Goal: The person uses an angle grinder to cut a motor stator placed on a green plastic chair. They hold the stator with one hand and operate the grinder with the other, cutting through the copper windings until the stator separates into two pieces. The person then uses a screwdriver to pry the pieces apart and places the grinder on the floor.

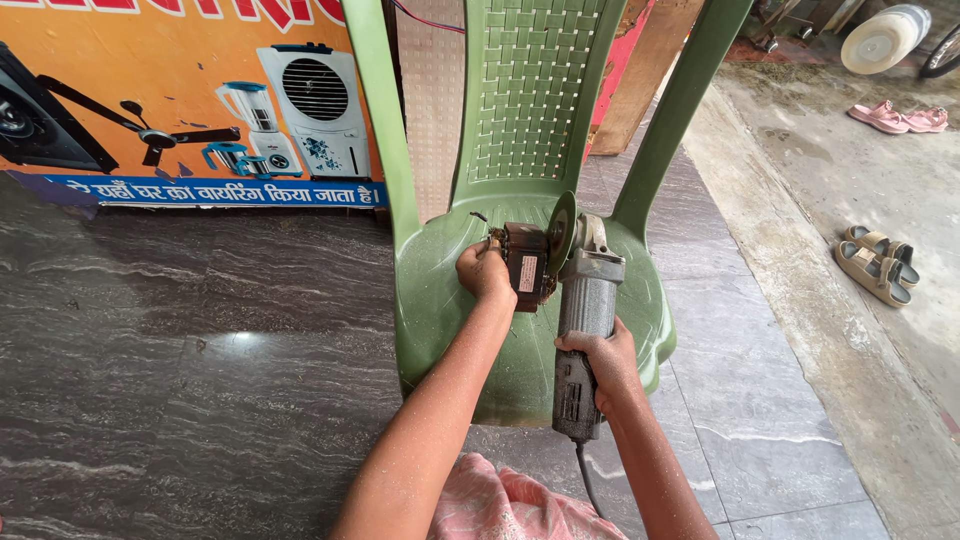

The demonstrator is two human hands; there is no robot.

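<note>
Two hands: both at work over the seat of a green chair (440, 300), which serves as a low bench.
Left hand (484, 272): clenched around a small dark block (525, 265), pinning it on the seat so it meets the disc edge-on.
Right hand (600, 362): wrapped tight round the grey body of a grinder (585, 320), held along the seat's right side (a grip far back, likely for leverage).
Disc (562, 232): upright, touching the block's right face, near the chair's backrest.
Cord (586, 480): trails from the grinder's tail, off the seat's front edge.
Surface: seat is dusty, pale grit scattered on it.
Floor (200, 370): dark polished stone under the chair; rough concrete to its right.
Room: painted orange board (180, 100) left of the chair; sandals (878, 265) well to its right.
</note>
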